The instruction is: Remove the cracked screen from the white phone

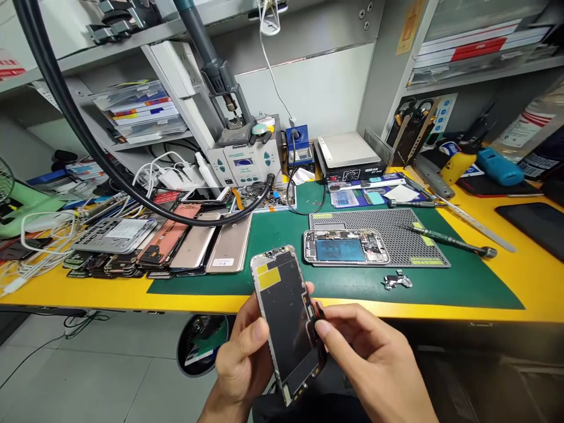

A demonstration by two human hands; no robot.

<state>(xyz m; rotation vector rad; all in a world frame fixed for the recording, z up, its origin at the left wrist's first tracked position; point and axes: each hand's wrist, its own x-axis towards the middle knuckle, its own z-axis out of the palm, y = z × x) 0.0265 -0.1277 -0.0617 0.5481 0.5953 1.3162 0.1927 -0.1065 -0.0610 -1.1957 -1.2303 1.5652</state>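
My left hand (244,346) grips a phone screen (286,320) by its left edge, thumb on the rim. The screen's dark back, with a yellow patch near the top, faces me. My right hand (370,352) pinches at the screen's right edge, where a dark flex cable shows; the fingers behind are partly hidden. On the bench beyond lies an opened phone body (346,248) with its inner parts bare, resting on a perforated grey plate (405,229). A small metal phone part (396,280) lies in front of the plate.
A screwdriver (458,239) lies across the plate. Phones (229,244) and phone parts are piled left on the green mat (268,276). A black hose (88,141) arches over the left side. A rework station (247,161) and a hot plate (350,153) stand behind.
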